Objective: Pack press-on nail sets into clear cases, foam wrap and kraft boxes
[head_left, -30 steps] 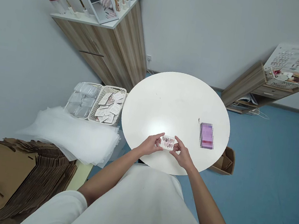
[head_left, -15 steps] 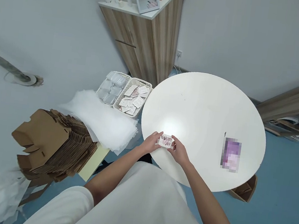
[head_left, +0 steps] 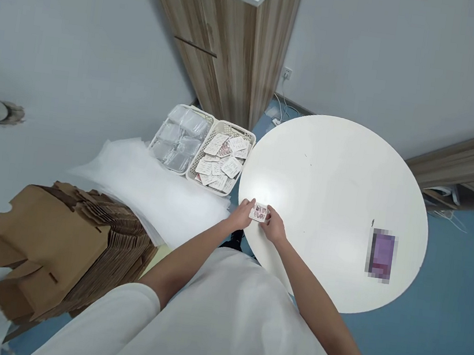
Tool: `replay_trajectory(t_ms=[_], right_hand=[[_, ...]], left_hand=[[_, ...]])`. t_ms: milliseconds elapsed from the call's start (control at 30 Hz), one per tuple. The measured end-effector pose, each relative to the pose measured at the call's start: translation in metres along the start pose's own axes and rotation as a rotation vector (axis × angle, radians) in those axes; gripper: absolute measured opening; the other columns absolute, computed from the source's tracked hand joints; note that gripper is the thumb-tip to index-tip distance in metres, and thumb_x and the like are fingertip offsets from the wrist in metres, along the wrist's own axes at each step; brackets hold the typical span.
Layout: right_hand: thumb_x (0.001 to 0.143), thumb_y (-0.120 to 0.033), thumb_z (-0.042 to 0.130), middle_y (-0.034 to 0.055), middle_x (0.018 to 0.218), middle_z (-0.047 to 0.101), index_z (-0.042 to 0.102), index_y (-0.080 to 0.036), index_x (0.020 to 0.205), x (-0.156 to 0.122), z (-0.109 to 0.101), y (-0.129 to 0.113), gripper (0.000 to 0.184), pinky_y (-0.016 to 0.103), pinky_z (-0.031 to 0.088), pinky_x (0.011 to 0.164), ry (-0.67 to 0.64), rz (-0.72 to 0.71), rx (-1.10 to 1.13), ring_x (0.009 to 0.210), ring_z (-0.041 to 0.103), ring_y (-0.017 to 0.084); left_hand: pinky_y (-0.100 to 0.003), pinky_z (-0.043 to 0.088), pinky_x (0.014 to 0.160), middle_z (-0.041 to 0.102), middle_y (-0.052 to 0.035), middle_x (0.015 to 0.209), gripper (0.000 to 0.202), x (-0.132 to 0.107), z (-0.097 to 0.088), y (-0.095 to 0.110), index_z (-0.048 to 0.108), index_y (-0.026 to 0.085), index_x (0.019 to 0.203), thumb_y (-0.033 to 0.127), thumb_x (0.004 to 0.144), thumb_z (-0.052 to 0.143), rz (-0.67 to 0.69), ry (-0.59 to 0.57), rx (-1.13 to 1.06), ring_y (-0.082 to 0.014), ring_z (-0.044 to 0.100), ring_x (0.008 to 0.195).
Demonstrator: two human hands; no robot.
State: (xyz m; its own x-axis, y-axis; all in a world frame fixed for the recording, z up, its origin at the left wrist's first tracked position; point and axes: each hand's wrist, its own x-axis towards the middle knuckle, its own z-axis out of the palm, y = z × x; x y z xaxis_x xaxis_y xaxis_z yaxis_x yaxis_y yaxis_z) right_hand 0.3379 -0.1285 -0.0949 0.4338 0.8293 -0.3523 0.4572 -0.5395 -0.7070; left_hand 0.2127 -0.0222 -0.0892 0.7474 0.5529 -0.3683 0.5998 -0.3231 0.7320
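Between my two hands is a small white card bearing rows of pink press-on nails [head_left: 260, 212]. My left hand [head_left: 241, 215] pinches its left edge with thumb and fingers. On the right edge, my right hand [head_left: 274, 225] grips it in the same way. The card is held over the near left rim of a round white table [head_left: 329, 172], its nail side facing up toward me. Whether a clear cover lies over the nails is too small to tell.
Left of the table, one white basket [head_left: 249, 136] holds several printed cards; another [head_left: 154, 142] holds clear plastic packs. White foam sheets [head_left: 165, 191] and flattened brown cardboard boxes [head_left: 58, 241] lie nearer. A blurred purple item [head_left: 382, 255] rests on the table. A wooden cabinet [head_left: 232, 43] stands behind.
My view has turned down and to the left, so the baskets and table appear farther right. Both hands keep hold of the card, which sits slightly higher in the picture.
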Motion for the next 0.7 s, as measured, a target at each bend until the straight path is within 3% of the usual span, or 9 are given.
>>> replay_trajectory(t_ms=[233, 467, 700], right_hand=[[0.063, -0.022, 0.056, 0.0101, 0.103, 0.047, 0.026, -0.019, 0.13, 0.001, 0.009, -0.009, 0.074, 0.034, 0.044, 0.072, 0.058, 0.121, 0.075, 0.08, 0.051, 0.019], [0.064, -0.032, 0.058, 0.0087, 0.117, 0.045, 0.031, -0.024, 0.124, -0.02, 0.003, -0.017, 0.066, 0.034, 0.045, 0.08, 0.119, 0.304, 0.499, 0.096, 0.05, 0.018], [0.064, -0.025, 0.057, 0.0071, 0.125, 0.042, 0.034, -0.026, 0.122, -0.019, 0.016, -0.03, 0.063, 0.037, 0.039, 0.09, 0.172, 0.337, 0.764, 0.107, 0.046, 0.019]], left_hand=[[-0.03, 0.04, 0.077, 0.04, -0.0109, 0.11, 0.072, 0.008, 0.0, -0.004, 0.021, 0.017, 0.132, 0.015, 0.067, 0.052, -0.046, -0.004, -0.061, -0.0213, 0.048, 0.096], [-0.034, 0.04, 0.084, 0.036, -0.0129, 0.123, 0.067, -0.01, 0.008, -0.003, 0.024, 0.02, 0.129, 0.013, 0.069, 0.052, -0.187, 0.107, -0.453, -0.0204, 0.044, 0.106], [-0.04, 0.03, 0.097, 0.039, -0.011, 0.127, 0.074, -0.007, 0.011, -0.007, 0.025, 0.021, 0.129, 0.006, 0.063, 0.053, -0.126, 0.109, -0.56, -0.0216, 0.04, 0.114]])
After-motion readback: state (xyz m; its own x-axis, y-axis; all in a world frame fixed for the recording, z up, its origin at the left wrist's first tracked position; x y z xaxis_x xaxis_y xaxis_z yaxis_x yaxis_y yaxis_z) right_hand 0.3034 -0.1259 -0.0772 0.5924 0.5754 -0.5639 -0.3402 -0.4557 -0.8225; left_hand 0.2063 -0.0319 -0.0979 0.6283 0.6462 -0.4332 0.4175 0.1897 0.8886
